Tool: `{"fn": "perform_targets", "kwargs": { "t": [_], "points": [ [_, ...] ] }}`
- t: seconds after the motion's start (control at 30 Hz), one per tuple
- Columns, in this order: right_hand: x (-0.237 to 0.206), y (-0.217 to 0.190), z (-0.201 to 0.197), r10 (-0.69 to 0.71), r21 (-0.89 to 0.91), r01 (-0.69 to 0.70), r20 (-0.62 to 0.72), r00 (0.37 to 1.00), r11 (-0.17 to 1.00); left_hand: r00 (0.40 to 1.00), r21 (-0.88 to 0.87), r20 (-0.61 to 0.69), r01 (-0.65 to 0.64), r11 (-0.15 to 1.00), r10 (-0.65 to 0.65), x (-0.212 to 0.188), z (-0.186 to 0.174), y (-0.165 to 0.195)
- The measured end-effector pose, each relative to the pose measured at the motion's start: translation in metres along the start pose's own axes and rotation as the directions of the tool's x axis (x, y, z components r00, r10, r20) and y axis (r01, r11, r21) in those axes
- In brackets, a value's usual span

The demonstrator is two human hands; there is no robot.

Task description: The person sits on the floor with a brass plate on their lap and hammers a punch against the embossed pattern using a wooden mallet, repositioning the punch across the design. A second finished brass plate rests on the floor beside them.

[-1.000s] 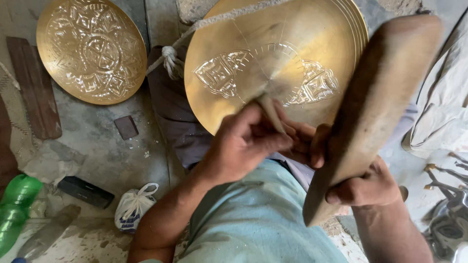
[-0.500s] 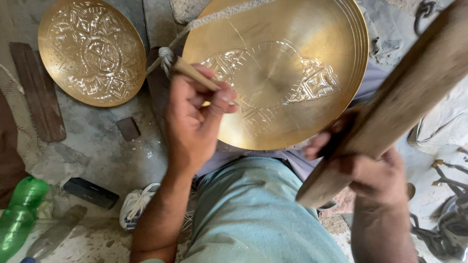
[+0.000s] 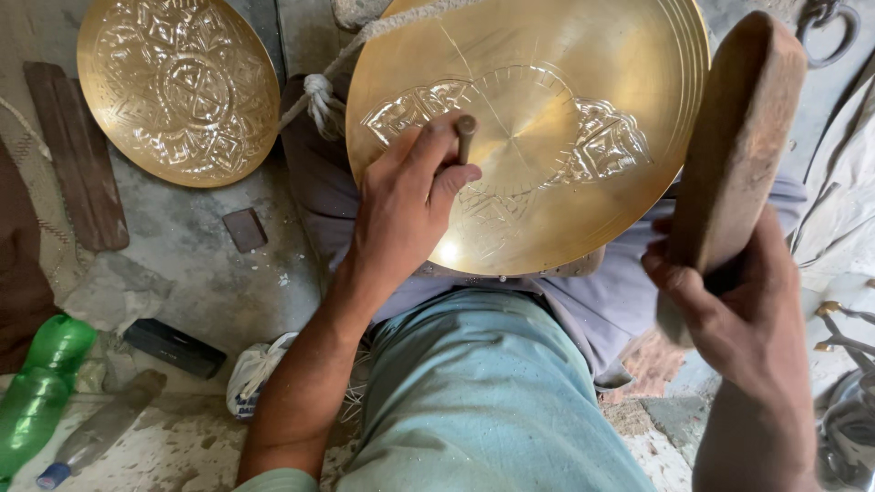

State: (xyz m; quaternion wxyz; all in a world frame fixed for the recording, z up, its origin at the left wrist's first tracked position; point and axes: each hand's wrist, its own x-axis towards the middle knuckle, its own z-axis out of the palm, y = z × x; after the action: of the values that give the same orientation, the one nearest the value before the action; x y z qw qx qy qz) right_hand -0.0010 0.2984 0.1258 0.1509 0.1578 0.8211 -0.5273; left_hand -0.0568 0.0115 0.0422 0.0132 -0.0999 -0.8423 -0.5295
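A large round brass plate (image 3: 547, 118) rests tilted across the person's lap, its rim running from the knotted rope (image 3: 321, 96) at the left to the upper right corner of the view, with the lower edge lying on grey cloth above the knees. Part of its face carries a chased band of ornament; the centre and outer ring are smooth and bare.

The left hand (image 3: 406, 196) lies on the plate's left half, its grip pressed together around a thin punch (image 3: 465, 137) whose blunt top stands up between the fingers; the tip on the metal is hidden, probably just left of the plate's centre. Bare metal lies open to the right of the punch, up to the far rim.

The right hand (image 3: 729, 305) is off the plate beyond its right edge, its grip closed round the lower end of a long wooden mallet (image 3: 734, 146), which is raised upright, apart from the plate, with air between it and the punch.

Further out, a second brass plate (image 3: 178, 87), fully patterned, lies on the floor (image 3: 214, 282) at the upper left, well apart from the first. A wooden slat (image 3: 77, 155) lies beside it, a green plastic bottle (image 3: 41, 383) at the lower left edge, and a small dark block (image 3: 173, 346) between bottle and leg.
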Motion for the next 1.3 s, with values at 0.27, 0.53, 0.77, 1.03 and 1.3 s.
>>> {"fn": "perform_targets", "kwargs": {
  "t": [0.27,0.53,0.77,1.03,1.3],
  "points": [
    [0.012,-0.027,0.004,-0.329,-0.38,0.291,-0.039,0.944,0.878,0.999,0.045,0.006,-0.045,0.998,0.044,0.001,0.003,-0.018],
    [0.032,-0.039,0.012,-0.581,-0.866,0.455,0.265,0.77,0.209,0.997,0.08,0.038,-0.066,0.995,0.063,-0.005,0.002,-0.014],
    [0.049,-0.069,0.023,-0.567,-0.773,0.541,0.295,0.769,0.332,0.995,0.113,-0.102,-0.003,0.994,0.015,-0.016,0.012,-0.018],
    [0.032,-0.1,0.037,-0.559,-0.823,0.551,0.394,0.729,0.138,0.983,0.081,-0.185,0.036,0.996,-0.02,-0.028,0.016,-0.017],
    [0.033,-0.064,0.012,-0.504,-0.685,0.531,0.269,0.821,0.499,0.999,-0.112,0.053,0.018,0.994,-0.012,-0.018,0.0,-0.011]
  ]
}}
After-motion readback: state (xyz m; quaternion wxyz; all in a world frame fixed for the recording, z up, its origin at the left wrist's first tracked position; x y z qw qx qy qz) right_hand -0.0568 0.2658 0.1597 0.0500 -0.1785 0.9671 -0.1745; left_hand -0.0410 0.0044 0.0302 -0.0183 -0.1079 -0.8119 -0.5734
